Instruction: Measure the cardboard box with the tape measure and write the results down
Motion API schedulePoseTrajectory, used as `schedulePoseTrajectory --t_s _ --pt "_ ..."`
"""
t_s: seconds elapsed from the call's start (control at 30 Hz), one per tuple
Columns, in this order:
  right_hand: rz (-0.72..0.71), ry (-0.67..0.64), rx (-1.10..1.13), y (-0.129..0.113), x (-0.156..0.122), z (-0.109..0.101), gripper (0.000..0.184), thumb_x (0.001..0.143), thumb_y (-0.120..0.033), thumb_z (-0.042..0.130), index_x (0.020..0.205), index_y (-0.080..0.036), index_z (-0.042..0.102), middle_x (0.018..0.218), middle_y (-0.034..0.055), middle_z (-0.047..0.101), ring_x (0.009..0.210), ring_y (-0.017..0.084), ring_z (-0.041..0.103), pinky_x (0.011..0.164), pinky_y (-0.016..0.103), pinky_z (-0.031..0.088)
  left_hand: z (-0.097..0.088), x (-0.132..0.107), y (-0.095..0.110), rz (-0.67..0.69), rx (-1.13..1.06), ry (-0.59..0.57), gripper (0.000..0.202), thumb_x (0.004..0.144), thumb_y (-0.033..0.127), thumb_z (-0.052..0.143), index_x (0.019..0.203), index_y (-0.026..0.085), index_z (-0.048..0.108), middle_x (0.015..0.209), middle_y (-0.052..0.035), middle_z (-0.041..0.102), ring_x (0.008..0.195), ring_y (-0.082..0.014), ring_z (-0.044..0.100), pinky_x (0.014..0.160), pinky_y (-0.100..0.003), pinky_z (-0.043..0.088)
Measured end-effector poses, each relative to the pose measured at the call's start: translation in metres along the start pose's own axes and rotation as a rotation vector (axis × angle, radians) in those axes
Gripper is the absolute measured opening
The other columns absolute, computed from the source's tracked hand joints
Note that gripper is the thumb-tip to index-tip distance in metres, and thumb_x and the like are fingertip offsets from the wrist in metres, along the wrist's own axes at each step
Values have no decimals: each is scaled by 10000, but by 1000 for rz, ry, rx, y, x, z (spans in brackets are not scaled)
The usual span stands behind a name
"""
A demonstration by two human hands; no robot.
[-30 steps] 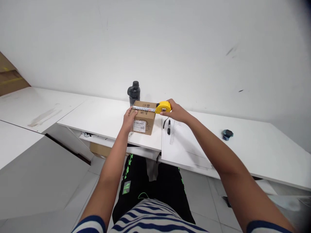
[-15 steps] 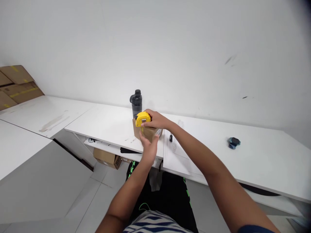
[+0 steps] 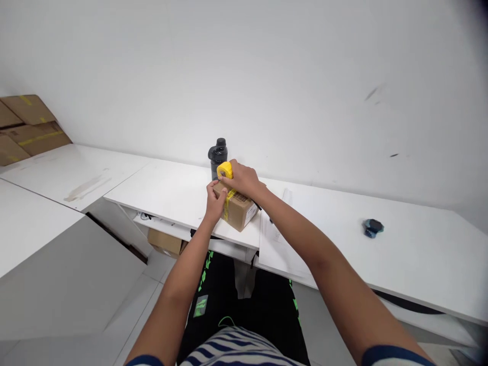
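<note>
At a white surface (image 3: 171,193), the right hand (image 3: 244,180) clasps a yellow tape measure (image 3: 224,169) on the far top edge of a cardboard box (image 3: 240,211) while the left hand (image 3: 215,201) pinches its tape against the box's near side, a black bottle (image 3: 218,152) just behind.

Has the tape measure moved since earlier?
Yes. The tape measure in the right hand shifted left, from well right of the black bottle to close by it.

Left hand (image 3: 215,200), right hand (image 3: 243,181), yellow tape measure (image 3: 224,169) on cardboard box (image 3: 241,213) (bottle (image 3: 218,152) behind)
</note>
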State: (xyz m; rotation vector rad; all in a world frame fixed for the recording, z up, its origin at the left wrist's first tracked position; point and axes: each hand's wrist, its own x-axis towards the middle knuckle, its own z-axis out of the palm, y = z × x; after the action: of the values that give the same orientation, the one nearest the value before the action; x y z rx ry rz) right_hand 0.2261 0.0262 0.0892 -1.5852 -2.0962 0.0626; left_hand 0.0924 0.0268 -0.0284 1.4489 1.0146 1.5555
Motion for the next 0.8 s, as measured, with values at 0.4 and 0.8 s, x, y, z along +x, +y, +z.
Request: schedulePoseTrajectory --t_s 0.4,0.8 --pt "73 -86 -161 12 -26 -17 427 861 -589 511 1041 -204 468 944 101 701 780 272 648 563 310 353 -12 20 5 -161 -131 -240 655 716 447 767 1277 176 565 1188 -104 649 1030 -225 629 915 -366 525" --pt "324 -25 -196 22 -141 -44 435 849 -589 511 1106 -240 483 855 93 714 716 292 660 536 325 355 -8 18 6 -261 -237 -230 657 692 385 792 1280 176 583 1175 -104 685 997 -233 665 919 -394 540"
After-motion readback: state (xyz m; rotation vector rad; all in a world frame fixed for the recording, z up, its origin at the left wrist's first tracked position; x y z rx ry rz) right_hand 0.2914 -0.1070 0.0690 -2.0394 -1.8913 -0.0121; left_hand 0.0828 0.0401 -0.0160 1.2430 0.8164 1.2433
